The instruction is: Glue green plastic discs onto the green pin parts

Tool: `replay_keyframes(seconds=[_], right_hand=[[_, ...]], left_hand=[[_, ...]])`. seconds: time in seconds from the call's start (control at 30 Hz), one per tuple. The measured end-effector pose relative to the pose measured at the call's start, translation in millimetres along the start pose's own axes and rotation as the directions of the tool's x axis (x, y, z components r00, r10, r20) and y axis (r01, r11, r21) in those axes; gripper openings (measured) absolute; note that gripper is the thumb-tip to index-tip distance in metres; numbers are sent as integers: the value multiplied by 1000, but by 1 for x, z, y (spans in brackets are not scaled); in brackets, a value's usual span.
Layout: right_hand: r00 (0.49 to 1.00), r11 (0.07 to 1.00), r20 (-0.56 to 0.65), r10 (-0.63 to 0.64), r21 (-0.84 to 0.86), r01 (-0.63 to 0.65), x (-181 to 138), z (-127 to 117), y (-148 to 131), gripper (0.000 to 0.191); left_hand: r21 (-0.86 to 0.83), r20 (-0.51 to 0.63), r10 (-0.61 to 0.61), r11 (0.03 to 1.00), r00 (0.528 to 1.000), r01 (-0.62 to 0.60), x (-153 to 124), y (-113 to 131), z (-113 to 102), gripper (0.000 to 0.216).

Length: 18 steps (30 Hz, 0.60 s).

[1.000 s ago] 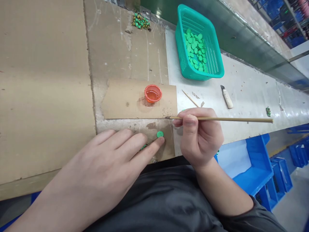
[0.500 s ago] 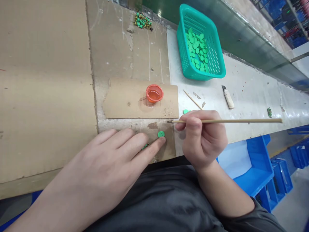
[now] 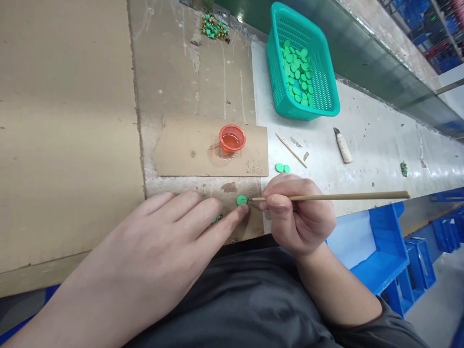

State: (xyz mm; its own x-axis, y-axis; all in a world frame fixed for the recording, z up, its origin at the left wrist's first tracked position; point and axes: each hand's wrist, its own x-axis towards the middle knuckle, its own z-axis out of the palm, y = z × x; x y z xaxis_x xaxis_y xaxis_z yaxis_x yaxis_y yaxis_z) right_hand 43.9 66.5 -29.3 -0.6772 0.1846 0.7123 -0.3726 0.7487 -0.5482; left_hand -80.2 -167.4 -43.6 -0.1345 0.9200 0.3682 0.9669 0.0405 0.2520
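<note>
A green button [image 3: 241, 200] lies on the worktop, with the outstretched index fingertip of my left hand [image 3: 177, 232] touching its near edge. The other left fingers are bent over the surface, partly hiding a few small green-and-brass pieces [image 3: 217, 219]. Between thumb and fingers, my right hand [image 3: 299, 212] pinches a thin wooden stick [image 3: 348, 196]. The stick's narrow dark tip points left and reaches the button's right edge; whether it touches I cannot tell. Just beyond my right hand lie two more green buttons [image 3: 279, 167]. A small red cup [image 3: 232, 138] of liquid stands on a cardboard strip [image 3: 181, 150].
A teal basket [image 3: 328, 92] holding many green buttons stands at the back. Nearby lie another wooden stick [image 3: 291, 150] and a pale-handled cutter [image 3: 342, 146]. Small green-and-brass parts [image 3: 214, 29] are heaped at the back. Blue bins [image 3: 389, 237] sit below the bench on the right.
My right hand has moved slightly left and toward me, bringing the stick's tip down to the button's edge. The two buttons behind it now show more fully. My left hand has stayed put.
</note>
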Motion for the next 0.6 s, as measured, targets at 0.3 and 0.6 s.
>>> replay_keyframes(seconds=[0.3, 0.6], right_hand=[[1000, 1000, 18, 6, 6, -6, 1, 0, -1, 15], [999, 1000, 31, -24, 3, 24, 0, 1, 1, 14]], left_hand=[[-34, -9, 4, 999, 1000, -4, 2, 2, -1, 43], [-65, -14, -12, 998, 1000, 11, 2, 3, -2, 44]])
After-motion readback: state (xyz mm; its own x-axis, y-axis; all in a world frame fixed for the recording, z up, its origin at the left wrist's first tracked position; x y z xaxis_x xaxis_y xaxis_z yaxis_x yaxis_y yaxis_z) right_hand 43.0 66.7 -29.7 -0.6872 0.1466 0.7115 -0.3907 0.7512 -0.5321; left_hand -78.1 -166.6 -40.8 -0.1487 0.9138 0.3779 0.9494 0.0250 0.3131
